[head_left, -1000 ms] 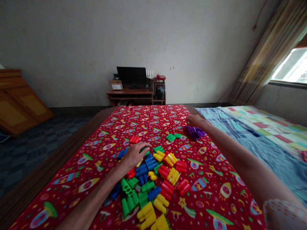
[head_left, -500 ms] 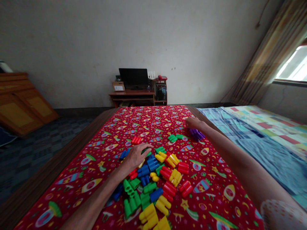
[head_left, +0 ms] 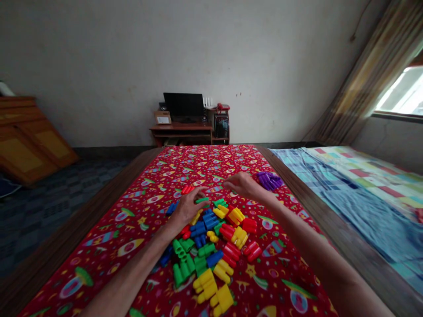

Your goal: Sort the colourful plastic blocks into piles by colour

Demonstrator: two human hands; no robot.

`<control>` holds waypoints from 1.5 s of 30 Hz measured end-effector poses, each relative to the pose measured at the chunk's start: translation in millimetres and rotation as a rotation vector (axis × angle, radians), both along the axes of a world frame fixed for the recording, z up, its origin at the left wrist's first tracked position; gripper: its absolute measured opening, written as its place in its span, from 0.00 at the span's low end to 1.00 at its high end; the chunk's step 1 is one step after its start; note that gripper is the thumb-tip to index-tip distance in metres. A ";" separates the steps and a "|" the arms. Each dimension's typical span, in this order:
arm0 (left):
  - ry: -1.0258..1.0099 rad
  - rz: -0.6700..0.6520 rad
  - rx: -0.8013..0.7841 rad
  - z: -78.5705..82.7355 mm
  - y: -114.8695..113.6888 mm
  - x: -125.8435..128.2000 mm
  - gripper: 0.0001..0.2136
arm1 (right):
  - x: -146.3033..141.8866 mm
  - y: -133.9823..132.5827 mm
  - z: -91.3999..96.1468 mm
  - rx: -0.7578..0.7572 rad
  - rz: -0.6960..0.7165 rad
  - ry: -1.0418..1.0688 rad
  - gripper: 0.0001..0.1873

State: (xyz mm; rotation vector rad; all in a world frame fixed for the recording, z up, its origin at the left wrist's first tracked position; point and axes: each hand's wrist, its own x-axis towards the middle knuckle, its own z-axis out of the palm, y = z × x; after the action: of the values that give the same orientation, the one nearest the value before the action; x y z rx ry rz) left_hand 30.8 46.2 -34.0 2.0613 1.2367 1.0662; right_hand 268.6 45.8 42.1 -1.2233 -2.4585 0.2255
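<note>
A heap of plastic building blocks (head_left: 211, 246) in red, yellow, green and blue lies on a red rocket-patterned cloth (head_left: 205, 163). My left hand (head_left: 187, 208) rests on the heap's far left edge, its fingers curled round a green block (head_left: 202, 200); a red block (head_left: 187, 189) lies just beyond it. My right hand (head_left: 243, 185) hovers palm down beyond the heap, fingers loosely apart, holding nothing that I can see. It hides the green blocks beneath it. A small cluster of purple blocks (head_left: 269, 179) lies apart to its right.
The cloth covers a wooden platform (head_left: 99, 198) with dark floor to the left. Blue checked bedding (head_left: 346, 185) lies on the right. A desk with a monitor (head_left: 183, 105) stands at the far wall, a wooden cabinet (head_left: 26, 141) at left, and a curtain (head_left: 363, 75) by the window.
My right hand has left the purple blocks and swung left over the green ones. My left hand's fingers, flat on the heap before, have curled round a green block.
</note>
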 end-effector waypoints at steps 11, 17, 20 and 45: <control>-0.015 -0.095 0.069 5.7 -15.9 13.4 0.26 | -33.2 -15.7 -46.9 -0.563 0.165 0.502 0.15; 0.156 -0.129 0.189 10.9 -19.2 12.4 0.26 | -15.7 -7.0 -42.9 -0.417 0.099 0.428 0.11; 0.295 -0.132 0.177 15.7 -15.7 5.5 0.18 | -1.1 2.2 -42.6 -0.222 -0.166 0.394 0.12; 0.801 -0.190 0.184 18.3 -27.2 -12.3 0.08 | -23.9 -3.9 -56.0 -0.080 0.155 -0.043 0.25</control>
State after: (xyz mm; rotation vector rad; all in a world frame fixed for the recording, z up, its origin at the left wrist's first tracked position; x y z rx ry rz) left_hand 18.5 19.0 -15.7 2.8146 1.2661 0.2491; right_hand 244.7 41.9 -13.9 -1.0798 -2.6071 0.3462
